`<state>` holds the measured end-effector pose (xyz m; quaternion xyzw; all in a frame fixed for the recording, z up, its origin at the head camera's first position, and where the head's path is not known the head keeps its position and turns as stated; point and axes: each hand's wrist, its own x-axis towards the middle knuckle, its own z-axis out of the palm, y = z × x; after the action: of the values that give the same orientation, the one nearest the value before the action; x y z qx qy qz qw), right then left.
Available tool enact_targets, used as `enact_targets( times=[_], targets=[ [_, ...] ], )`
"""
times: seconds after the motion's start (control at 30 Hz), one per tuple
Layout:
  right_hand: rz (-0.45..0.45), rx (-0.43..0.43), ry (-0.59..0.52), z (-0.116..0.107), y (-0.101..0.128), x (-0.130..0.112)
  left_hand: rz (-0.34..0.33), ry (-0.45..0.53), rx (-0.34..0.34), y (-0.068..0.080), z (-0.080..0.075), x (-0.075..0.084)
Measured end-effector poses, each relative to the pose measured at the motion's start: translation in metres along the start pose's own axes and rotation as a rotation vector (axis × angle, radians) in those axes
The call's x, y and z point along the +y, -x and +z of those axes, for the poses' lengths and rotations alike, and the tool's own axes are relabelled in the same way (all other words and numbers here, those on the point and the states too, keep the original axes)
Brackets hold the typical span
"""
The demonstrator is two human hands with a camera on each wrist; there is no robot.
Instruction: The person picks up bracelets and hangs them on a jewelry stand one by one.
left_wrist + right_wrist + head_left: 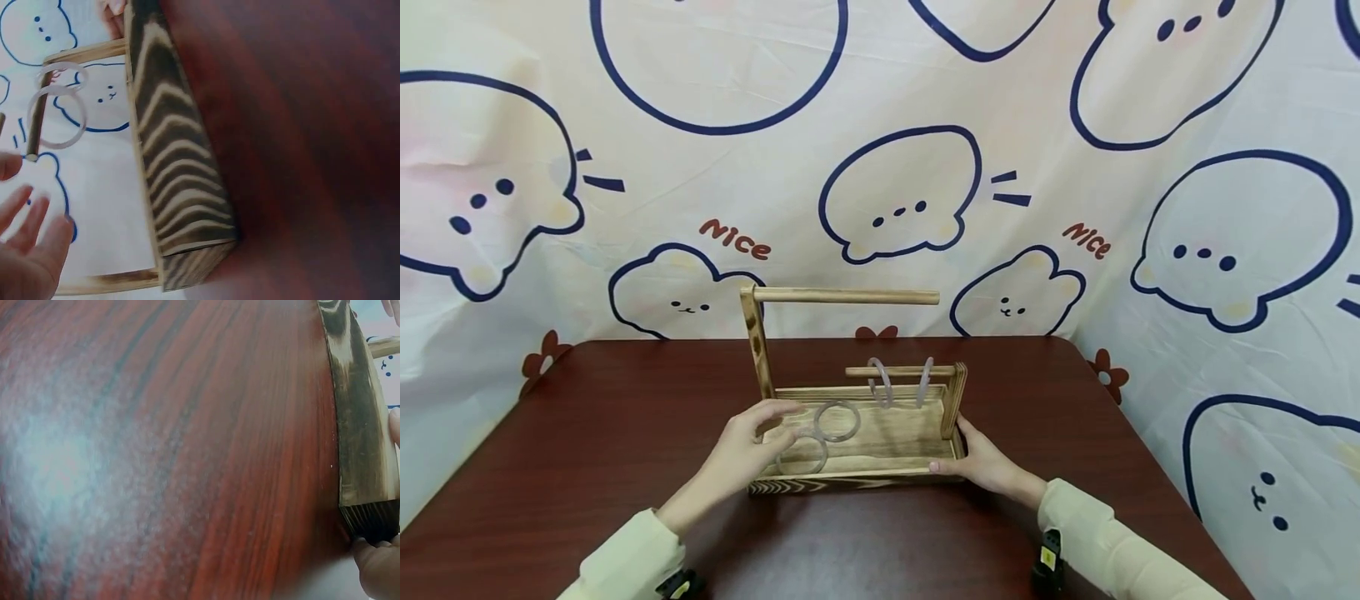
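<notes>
A wooden rack (pixel 857 482) has a tray base, a tall post on the left with a long rod, and a short post on the right with a shorter rod (pixel 902 372). Two pale translucent bangles (pixel 882 385) hang on the shorter rod. Two more lie in the tray, a rear bangle (pixel 855 422) and a front bangle (pixel 822 462). Over the tray's left end is my left hand (pixel 754 437), fingers spread, thumb overlapping the front bangle in the head view. My right hand (pixel 988 462) grips the rack's right end, thumb on the front rim.
The rack stands on a dark red-brown table (pixel 647 400). White cloth (pixel 790 175) with cartoon drawings hangs behind the table and along its sides. The long rod (pixel 850 296) juts rightward above the shorter one, its right end free.
</notes>
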<state>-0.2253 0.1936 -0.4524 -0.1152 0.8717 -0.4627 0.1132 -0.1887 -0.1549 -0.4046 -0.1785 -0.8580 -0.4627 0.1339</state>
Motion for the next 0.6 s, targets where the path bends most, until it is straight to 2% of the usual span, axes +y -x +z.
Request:
enact_targets(
  times=[0.17, 0.27, 0.43, 0.5, 0.6],
  targets=[
    [-0.002, 0.012, -0.001, 0.001, 0.003, 0.002, -0.057, 0.131, 0.114, 0.007, -0.003, -0.009],
    [-0.010, 0.019, -0.012, 0.000, 0.005, 0.002, -0.140, 0.155, 0.125, 0.009, -0.010, -0.013],
    [-0.015, 0.013, -0.029, -0.004, 0.008, 0.002, -0.279, 0.108, 0.027, 0.010, -0.020, -0.023],
    [-0.011, 0.014, -0.028, -0.005, 0.010, 0.002, -0.302, 0.101, -0.022, 0.011, -0.022, -0.027],
    [-0.003, 0.016, -0.043, -0.007, 0.012, 0.001, -0.301, 0.097, -0.086, 0.012, -0.022, -0.032]
  ],
)
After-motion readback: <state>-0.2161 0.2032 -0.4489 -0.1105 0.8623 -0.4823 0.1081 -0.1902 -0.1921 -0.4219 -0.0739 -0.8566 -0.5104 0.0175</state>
